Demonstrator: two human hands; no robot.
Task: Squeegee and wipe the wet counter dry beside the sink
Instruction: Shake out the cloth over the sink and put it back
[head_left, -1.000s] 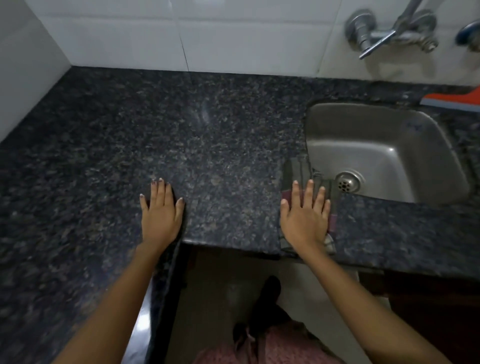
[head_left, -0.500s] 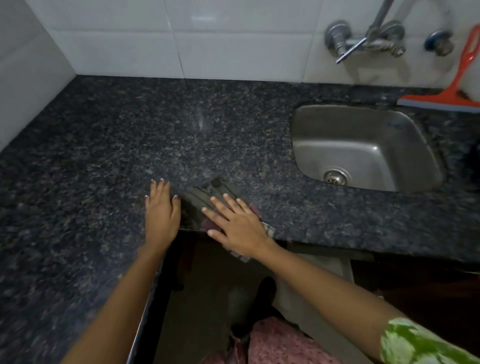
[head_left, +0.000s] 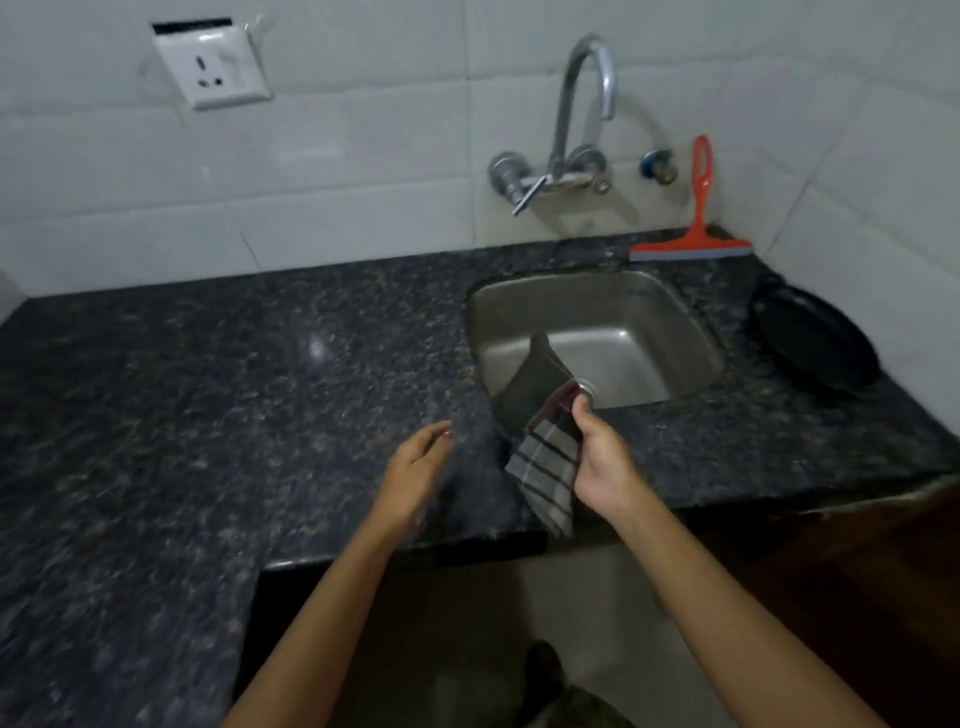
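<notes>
My right hand (head_left: 602, 462) grips a grey checked cloth (head_left: 545, 467) and holds it lifted above the front rim of the steel sink (head_left: 623, 312). Part of the cloth sticks up over the basin and part hangs down toward the counter edge. My left hand (head_left: 415, 467) hovers over the dark granite counter (head_left: 234, 389) just left of the cloth, fingers relaxed and holding nothing. An orange squeegee (head_left: 693, 236) leans against the tiled wall behind the sink, untouched.
A chrome tap (head_left: 566, 130) juts from the wall above the sink. A black round plate (head_left: 815, 345) lies on the counter right of the sink. A wall socket (head_left: 210, 65) sits at the upper left. The counter has an L-shaped cut-out in front of me.
My right hand stopped pressing the cloth flat on the counter and picked it up toward the sink. My left hand lifted off the counter. The view tilted up.
</notes>
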